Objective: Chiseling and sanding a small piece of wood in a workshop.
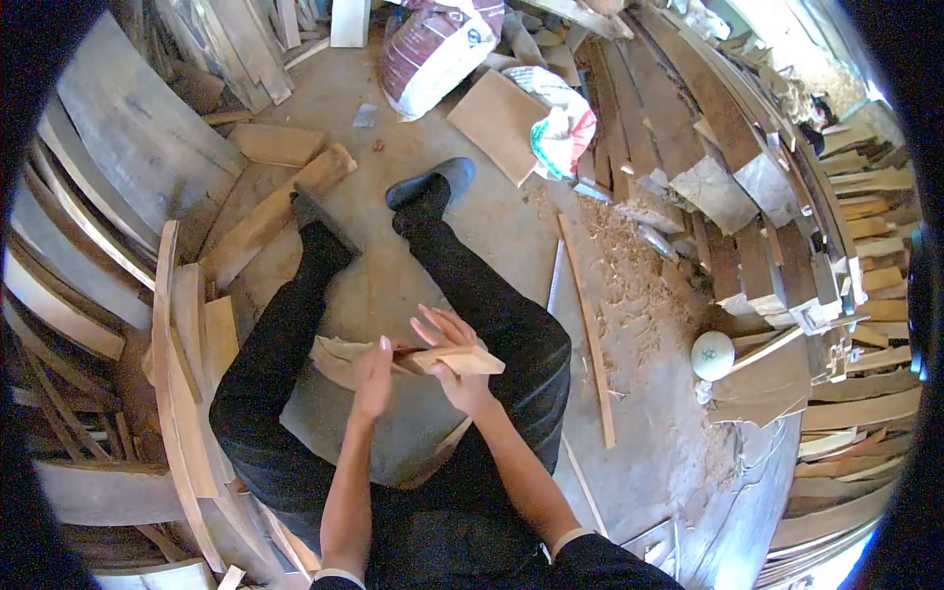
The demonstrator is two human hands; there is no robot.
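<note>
I sit with both hands between my black-trousered legs. A small, pale wooden piece with an angled end (pixel 470 361) rests in my right hand (pixel 464 390), its thumb on the near side and the other fingers raised behind it. My left hand (pixel 373 380) is at the left end of the piece, fingers closed and pointing up. Something thin and dark reddish (pixel 405 362) shows between the two hands, too small to name. Below them lies a pale, rough-edged piece (pixel 339 362), partly hidden by my left hand.
Boards lean and stack at the left (pixel 147 123), and stacked planks (pixel 688 147) line the right. Sacks (pixel 442 54) stand ahead beside a flat brown board (pixel 497 126). Sawdust (pixel 649 324) and a long wooden strip (pixel 588 334) lie on the floor to my right.
</note>
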